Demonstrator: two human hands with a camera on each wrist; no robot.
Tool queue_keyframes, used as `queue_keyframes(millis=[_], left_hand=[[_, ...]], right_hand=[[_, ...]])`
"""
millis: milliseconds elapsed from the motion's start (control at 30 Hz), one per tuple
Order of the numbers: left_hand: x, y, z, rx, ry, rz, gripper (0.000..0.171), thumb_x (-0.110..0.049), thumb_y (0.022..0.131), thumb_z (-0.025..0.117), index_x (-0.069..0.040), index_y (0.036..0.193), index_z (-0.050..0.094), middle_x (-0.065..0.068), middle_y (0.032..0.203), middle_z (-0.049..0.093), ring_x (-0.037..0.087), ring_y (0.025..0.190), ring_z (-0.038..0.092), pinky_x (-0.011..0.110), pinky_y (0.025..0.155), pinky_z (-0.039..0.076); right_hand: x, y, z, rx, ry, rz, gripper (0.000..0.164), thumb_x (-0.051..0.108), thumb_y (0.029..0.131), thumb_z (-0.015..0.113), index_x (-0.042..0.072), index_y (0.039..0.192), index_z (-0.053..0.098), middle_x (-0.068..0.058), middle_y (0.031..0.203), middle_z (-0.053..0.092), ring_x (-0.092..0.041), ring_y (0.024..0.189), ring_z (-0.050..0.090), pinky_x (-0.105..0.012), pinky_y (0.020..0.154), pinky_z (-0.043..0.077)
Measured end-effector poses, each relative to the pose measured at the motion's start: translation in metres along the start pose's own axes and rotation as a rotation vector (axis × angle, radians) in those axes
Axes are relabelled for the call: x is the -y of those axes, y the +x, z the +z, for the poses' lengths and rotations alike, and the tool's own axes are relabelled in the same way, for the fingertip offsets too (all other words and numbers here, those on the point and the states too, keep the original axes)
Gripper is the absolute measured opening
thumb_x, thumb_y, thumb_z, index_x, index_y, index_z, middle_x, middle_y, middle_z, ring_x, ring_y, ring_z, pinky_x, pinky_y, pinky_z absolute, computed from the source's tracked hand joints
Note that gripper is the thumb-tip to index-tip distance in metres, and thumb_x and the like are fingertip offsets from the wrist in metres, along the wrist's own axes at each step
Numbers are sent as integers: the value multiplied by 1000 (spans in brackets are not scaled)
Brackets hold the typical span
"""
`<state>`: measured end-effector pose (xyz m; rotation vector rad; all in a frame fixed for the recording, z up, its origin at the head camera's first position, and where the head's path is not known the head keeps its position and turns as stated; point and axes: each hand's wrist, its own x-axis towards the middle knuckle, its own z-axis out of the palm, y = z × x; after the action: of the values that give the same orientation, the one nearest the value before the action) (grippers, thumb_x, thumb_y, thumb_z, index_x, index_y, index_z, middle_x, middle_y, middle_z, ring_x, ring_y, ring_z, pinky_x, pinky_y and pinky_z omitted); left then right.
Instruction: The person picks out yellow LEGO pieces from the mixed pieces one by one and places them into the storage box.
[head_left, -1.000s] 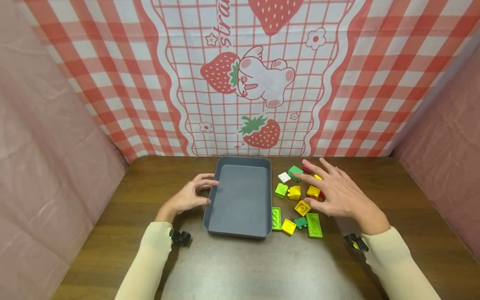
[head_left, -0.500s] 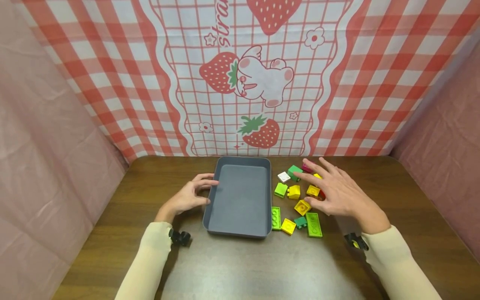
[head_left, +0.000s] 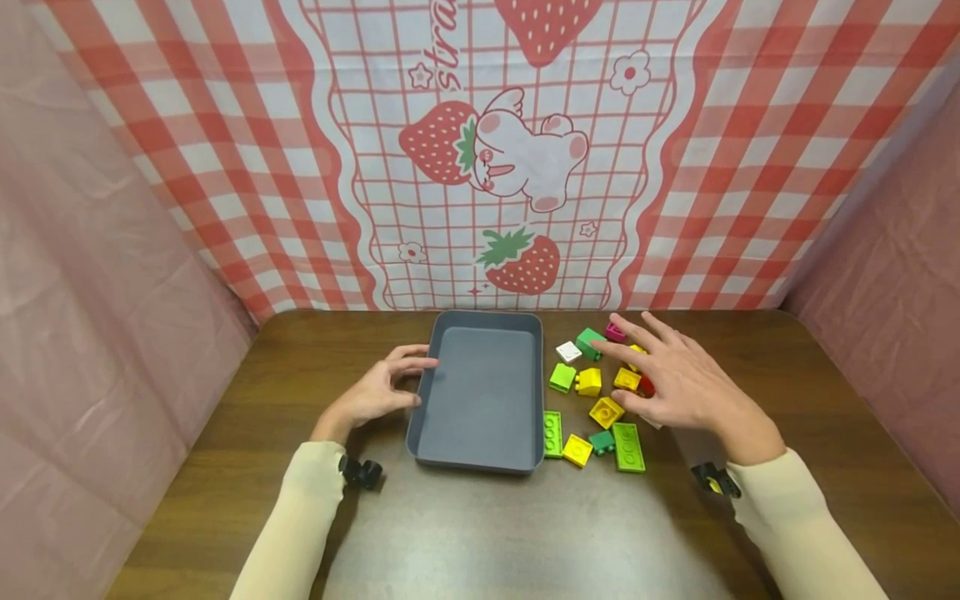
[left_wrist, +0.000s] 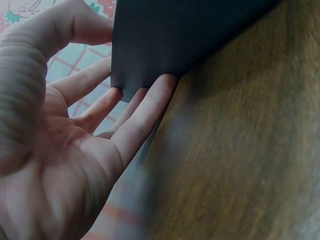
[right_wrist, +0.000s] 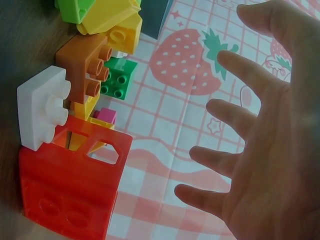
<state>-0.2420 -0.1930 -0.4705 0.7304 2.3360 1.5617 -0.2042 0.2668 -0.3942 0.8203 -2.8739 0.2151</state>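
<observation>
A wood-grain bench [head_left: 277,375] with rounded far corners stands before a red-and-white gingham cloth [head_left: 795,108] hung as a back wall. The cloth's white central panel [head_left: 375,179], edged by wavy borders, carries a thin red grid, strawberries [head_left: 523,265], outlined flowers [head_left: 630,73], a white winged cartoon animal [head_left: 551,154] and sideways red lettering [head_left: 446,46]. Creased pale pink fabric [head_left: 97,308] hangs at left, more pink fabric [head_left: 892,275] at right. A soft pale glare spreads across the bench's near middle.

Red letters [head_left: 446,46] reading "stra", turned sideways and cut off above, stand left of centre on the far checked cloth [head_left: 611,167]
</observation>
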Motion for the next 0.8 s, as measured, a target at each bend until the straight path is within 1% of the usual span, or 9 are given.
queue_keyframes(millis=[167,300,433,533,600,700,800], left_hand=[[2,0,1,2,-8,7,62,10,80,67,0,140,56,17,161,28,45,140,38,65,104,44],[3,1,1,5,-11,9,62,10,80,68,1,140,56,17,161,28,45,140,38,65,103,44],[2,0,2,9,-11,5,61,9,81,68,0,140,56,16,161,28,44,140,39,64,102,46],[1,-1,2,11,-13,-1,61,8,81,68,-1,140,56,16,161,27,43,141,38,60,101,47],[1,-2,1,10,-14,-8,61,8,81,68,-2,140,56,15,161,27,43,141,38,54,99,50],[1,-1,-1,7,-10,-12,61,9,81,68,-1,140,56,15,161,28,42,141,38,40,92,54],[1,0,-1,9,-11,-4,61,9,81,68,0,140,56,15,161,28,42,141,38,27,87,54]], right_hand=[[-1,0,-1,5,-7,-3,78,43,78,74,39,150,44,-8,166,28,-50,147,21,-78,103,34],[-4,-2,-4,-4,-14,-3,77,44,79,73,36,150,45,-9,166,28,-50,146,23,-78,102,34],[-6,-4,-6,-22,-19,-9,77,43,79,74,33,150,46,-10,165,29,-51,145,25,-78,100,37],[-6,-3,-5,-19,-4,-14,77,42,78,75,32,149,48,-11,165,30,-50,144,27,-76,98,40],[-4,-2,-5,-5,18,-15,77,40,76,77,30,148,50,-12,164,32,-49,142,29,-74,97,43],[-2,-1,-6,24,48,-18,75,37,75,79,28,145,53,-14,162,33,-46,139,32,-69,92,50],[2,-2,-8,46,64,-17,73,34,74,81,26,142,56,-16,159,36,-42,134,36,-64,87,55]])
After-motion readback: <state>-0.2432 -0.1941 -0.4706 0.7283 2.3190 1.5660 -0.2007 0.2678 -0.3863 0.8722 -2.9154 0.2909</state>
